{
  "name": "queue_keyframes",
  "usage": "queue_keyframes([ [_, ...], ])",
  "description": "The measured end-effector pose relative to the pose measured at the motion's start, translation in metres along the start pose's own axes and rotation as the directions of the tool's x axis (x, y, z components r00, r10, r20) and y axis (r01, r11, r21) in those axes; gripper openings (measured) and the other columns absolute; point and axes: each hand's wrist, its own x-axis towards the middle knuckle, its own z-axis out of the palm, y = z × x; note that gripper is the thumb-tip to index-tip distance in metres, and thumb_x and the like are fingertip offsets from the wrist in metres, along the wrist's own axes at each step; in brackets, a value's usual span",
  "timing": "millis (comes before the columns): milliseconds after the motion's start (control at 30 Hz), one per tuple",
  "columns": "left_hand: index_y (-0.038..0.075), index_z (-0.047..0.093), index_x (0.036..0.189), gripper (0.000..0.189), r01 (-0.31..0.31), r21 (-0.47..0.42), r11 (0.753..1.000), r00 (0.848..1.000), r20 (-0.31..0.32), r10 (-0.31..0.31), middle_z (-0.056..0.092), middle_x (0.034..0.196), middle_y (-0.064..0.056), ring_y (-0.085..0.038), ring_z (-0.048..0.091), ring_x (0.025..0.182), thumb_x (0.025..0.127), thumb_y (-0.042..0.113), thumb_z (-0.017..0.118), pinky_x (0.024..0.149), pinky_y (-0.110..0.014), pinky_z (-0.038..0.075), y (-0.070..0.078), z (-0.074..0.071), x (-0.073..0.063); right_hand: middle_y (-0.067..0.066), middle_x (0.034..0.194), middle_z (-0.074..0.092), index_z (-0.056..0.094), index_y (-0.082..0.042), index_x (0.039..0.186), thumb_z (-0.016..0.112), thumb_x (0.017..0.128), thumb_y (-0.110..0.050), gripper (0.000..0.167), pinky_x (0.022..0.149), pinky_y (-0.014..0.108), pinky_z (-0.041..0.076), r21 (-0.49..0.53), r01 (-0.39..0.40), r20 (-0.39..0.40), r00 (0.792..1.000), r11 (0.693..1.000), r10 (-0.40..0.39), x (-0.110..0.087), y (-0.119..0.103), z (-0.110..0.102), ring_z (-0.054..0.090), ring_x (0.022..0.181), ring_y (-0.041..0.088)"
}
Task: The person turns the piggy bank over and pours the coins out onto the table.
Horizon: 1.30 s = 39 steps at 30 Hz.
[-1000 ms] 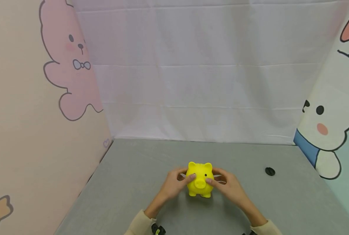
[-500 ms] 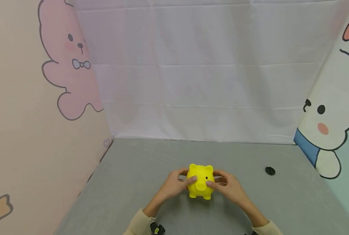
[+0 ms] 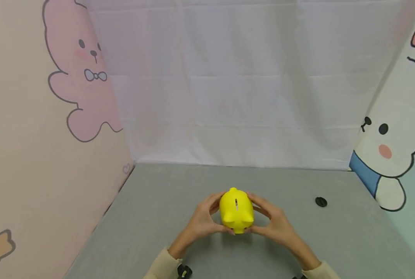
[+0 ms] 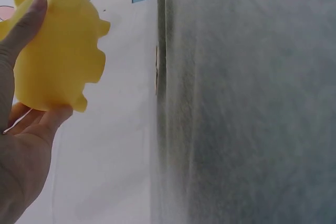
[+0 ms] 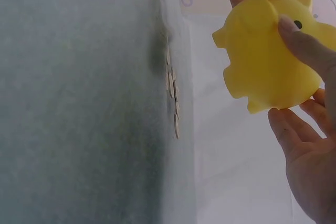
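Note:
A yellow piggy bank (image 3: 236, 207) is held between both hands above the grey table, its back and coin slot (image 3: 236, 204) facing the head camera and its snout pointing down toward the wearer. My left hand (image 3: 205, 217) grips one side, thumb near the face and fingers further back. On the opposite side my right hand (image 3: 275, 223) grips it the same way. Both wrist views show the piggy bank's stubby feet clear of the table. A small black round cap (image 3: 320, 202) lies on the table to the right.
The grey table (image 3: 169, 186) reaches back to a white cloth (image 3: 207, 97). Walls with cartoon animals flank it on both sides. In the right wrist view several thin coin-like discs (image 5: 173, 90) lie on the table surface.
Both hands have tipped the piggy bank forward, so its back and slot now show instead of its face. The black cap has stayed in place.

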Motion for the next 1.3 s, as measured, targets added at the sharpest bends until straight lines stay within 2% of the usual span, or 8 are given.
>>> queue_keyframes([
  [167, 0.016, 0.042, 0.159, 0.105, 0.014, 0.002, 1.000, 1.000, 0.010, -0.014, 0.055, 0.148, -0.010, -0.031, 0.058, 0.141, 0.071, 0.016, 0.098, 0.113, -0.031, 0.051, 0.000, 0.000, -0.001, 0.021, 0.159, 0.051, 0.046, -0.008, 0.158, 0.095, 0.075, -0.015, 0.098, 0.102, 0.045, 0.060, -0.017, -0.022, -0.008, 1.000, 1.000, 0.021, -0.002, 0.002, 0.003, 0.049, 0.143, -0.003],
  [433, 0.015, 0.043, 0.159, 0.101, 0.080, 0.051, 0.995, 0.996, 0.031, -0.082, 0.056, 0.152, -0.010, -0.028, 0.062, 0.138, 0.074, 0.026, 0.097, 0.111, -0.029, 0.054, 0.004, -0.003, -0.002, 0.017, 0.155, 0.057, 0.049, -0.008, 0.156, 0.096, 0.075, -0.020, 0.094, 0.099, 0.035, 0.063, -0.030, -0.081, -0.012, 0.997, 0.996, 0.081, -0.003, 0.000, 0.003, 0.055, 0.137, -0.003],
  [700, 0.014, 0.052, 0.155, 0.080, 0.230, 0.060, 0.971, 0.971, 0.049, -0.233, 0.064, 0.148, -0.007, -0.021, 0.073, 0.121, 0.088, 0.041, 0.087, 0.098, -0.027, 0.062, 0.005, -0.004, 0.001, 0.016, 0.142, 0.067, 0.060, -0.009, 0.145, 0.089, 0.086, -0.026, 0.068, 0.088, 0.043, 0.066, -0.012, -0.238, -0.006, 0.971, 0.971, 0.238, -0.002, -0.003, 0.004, 0.072, 0.115, 0.018],
  [800, 0.014, 0.059, 0.150, 0.070, 0.298, 0.064, 0.952, 0.953, 0.035, -0.300, 0.071, 0.140, -0.006, -0.015, 0.077, 0.106, 0.092, 0.048, 0.080, 0.088, -0.024, 0.064, 0.006, -0.003, 0.002, 0.016, 0.134, 0.072, 0.064, -0.006, 0.139, 0.084, 0.091, -0.029, 0.057, 0.086, 0.034, 0.066, -0.005, -0.335, -0.003, 0.942, 0.942, 0.335, -0.001, -0.006, 0.005, 0.075, 0.108, 0.023],
  [933, 0.016, 0.070, 0.138, 0.059, 0.367, 0.071, 0.928, 0.930, -0.004, -0.367, 0.077, 0.125, -0.003, -0.009, 0.074, 0.093, 0.095, 0.056, 0.073, 0.079, -0.025, 0.062, 0.007, 0.000, 0.006, 0.013, 0.127, 0.075, 0.069, -0.008, 0.133, 0.080, 0.094, -0.036, 0.049, 0.087, 0.029, 0.065, -0.020, -0.492, -0.015, 0.871, 0.870, 0.492, 0.004, -0.013, 0.008, 0.075, 0.104, 0.021],
  [1033, 0.014, 0.077, 0.124, 0.054, 0.407, 0.047, 0.912, 0.913, -0.022, -0.406, 0.081, 0.114, -0.003, -0.012, 0.074, 0.090, 0.095, 0.060, 0.070, 0.076, -0.032, 0.064, 0.007, 0.002, 0.009, 0.013, 0.123, 0.076, 0.071, -0.007, 0.130, 0.076, 0.097, -0.039, 0.046, 0.084, 0.033, 0.066, -0.001, -0.549, -0.015, 0.836, 0.836, 0.549, 0.006, -0.015, 0.009, 0.076, 0.100, 0.018],
  [1200, 0.011, 0.082, 0.103, 0.054, 0.462, -0.011, 0.887, 0.887, -0.002, -0.462, 0.080, 0.089, -0.003, -0.030, 0.074, 0.069, 0.096, 0.063, 0.067, 0.064, -0.050, 0.065, 0.004, 0.003, 0.012, 0.012, 0.113, 0.078, 0.073, -0.005, 0.123, 0.069, 0.102, -0.038, 0.040, 0.076, 0.037, 0.066, 0.052, -0.566, 0.021, 0.824, 0.823, 0.566, 0.007, -0.015, 0.009, 0.075, 0.086, 0.014],
  [1300, 0.010, 0.082, 0.097, 0.058, 0.483, -0.015, 0.876, 0.876, 0.022, -0.483, 0.077, 0.080, -0.002, -0.037, 0.073, 0.066, 0.098, 0.064, 0.063, 0.061, -0.051, 0.064, 0.004, 0.003, 0.012, 0.009, 0.105, 0.078, 0.074, -0.005, 0.114, 0.067, 0.103, -0.041, 0.039, 0.073, 0.038, 0.066, 0.035, -0.579, 0.029, 0.815, 0.815, 0.578, 0.009, -0.016, 0.007, 0.071, 0.081, 0.012],
])
